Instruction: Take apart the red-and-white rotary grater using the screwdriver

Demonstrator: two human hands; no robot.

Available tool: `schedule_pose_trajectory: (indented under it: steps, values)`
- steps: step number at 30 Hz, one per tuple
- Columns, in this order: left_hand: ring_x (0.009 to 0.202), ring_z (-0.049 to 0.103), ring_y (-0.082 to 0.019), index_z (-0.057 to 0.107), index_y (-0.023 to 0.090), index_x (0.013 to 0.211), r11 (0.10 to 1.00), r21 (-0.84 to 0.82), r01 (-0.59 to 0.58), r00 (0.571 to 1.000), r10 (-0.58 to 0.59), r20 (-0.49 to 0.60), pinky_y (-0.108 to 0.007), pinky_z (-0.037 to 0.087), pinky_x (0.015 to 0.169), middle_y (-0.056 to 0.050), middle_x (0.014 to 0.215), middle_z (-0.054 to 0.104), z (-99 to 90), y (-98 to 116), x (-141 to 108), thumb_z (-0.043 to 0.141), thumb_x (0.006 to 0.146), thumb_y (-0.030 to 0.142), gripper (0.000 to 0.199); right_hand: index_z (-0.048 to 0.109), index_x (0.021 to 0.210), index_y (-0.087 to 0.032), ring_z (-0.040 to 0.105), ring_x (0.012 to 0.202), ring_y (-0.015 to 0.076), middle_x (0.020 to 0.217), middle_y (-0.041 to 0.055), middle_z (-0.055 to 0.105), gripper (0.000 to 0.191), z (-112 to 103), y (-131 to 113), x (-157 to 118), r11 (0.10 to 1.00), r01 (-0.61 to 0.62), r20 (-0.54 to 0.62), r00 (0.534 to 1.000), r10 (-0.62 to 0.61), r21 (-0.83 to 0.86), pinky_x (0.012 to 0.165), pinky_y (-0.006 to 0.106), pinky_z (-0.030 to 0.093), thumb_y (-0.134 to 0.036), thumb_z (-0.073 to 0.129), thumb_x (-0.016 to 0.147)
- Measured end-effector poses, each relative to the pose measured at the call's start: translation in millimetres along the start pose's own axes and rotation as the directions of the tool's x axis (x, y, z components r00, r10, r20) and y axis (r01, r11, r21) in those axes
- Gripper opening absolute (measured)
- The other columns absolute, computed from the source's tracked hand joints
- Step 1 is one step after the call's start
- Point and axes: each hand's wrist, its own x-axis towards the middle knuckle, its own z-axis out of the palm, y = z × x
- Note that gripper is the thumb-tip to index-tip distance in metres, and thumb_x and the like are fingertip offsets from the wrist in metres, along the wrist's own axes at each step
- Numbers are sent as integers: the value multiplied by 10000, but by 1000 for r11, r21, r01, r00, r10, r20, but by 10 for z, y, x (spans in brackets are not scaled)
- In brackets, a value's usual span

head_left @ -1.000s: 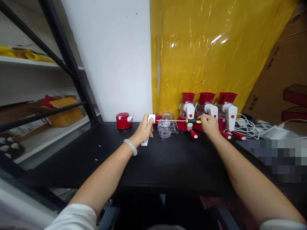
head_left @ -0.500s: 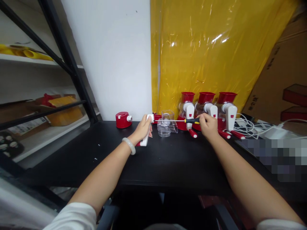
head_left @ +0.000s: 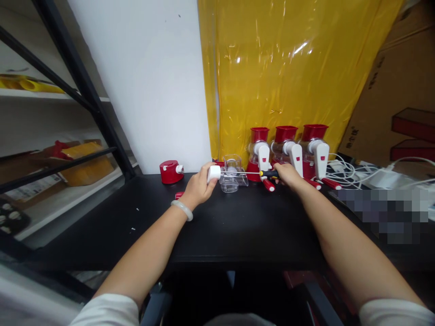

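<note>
The two hands are working apart from each other above the back half of the tabletop (head_left: pixel 238 235). The left hand (head_left: pixel 199 189) is clamping its fingers around a white part (head_left: pixel 214 173), holding it up near the middle of the back edge. The right hand (head_left: pixel 287 175) is gripping the black-and-yellow handle of a screwdriver (head_left: pixel 269 174), whose shaft is pointing level at the white part; whether the tip is touching, I cannot tell. A clear plastic housing (head_left: pixel 230 186) is standing behind the shaft, near the back edge. A red piece (head_left: pixel 179 195) is showing just beside the left wrist, which is wearing a pale bracelet (head_left: pixel 182 210). Toward the back left corner, a red base (head_left: pixel 171 173) with a white side knob is resting. Three red-and-white machines (head_left: pixel 294 156) are standing in a row along the right part of the back edge, and white cables (head_left: pixel 346 174) are lying tangled near the back right corner.
</note>
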Motion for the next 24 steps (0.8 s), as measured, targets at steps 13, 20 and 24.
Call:
schedule_pose_trajectory:
  steps: [13,20,24]
  values:
    - [582,608,-171,394,148,1362,981,-185,65,997,-72,-35,-302,467,643,-1,747,596,46,-42,1,360,1022,437,448,610,538,-194,528,514,184,454,22,552,418,-17,-182,-116,999,-28,-123,992,22,-46,538,302,361,-417,408,828]
    - [504,578,-137,381,186,1343,939,-309,152,987,-159,4,-266,475,568,55,652,545,58,-22,22,334,1036,465,418,607,567,-192,503,529,180,468,25,527,416,-67,-306,-200,987,90,-260,958,-122,-131,555,308,335,-397,391,857]
    - [461,551,-109,386,203,1305,882,-413,226,972,-234,33,-232,471,494,69,658,521,83,2,49,311,1034,510,417,624,593,-188,518,531,181,491,35,535,428,-83,-311,-235,967,181,-294,928,-228,-178,574,313,350,-383,371,877]
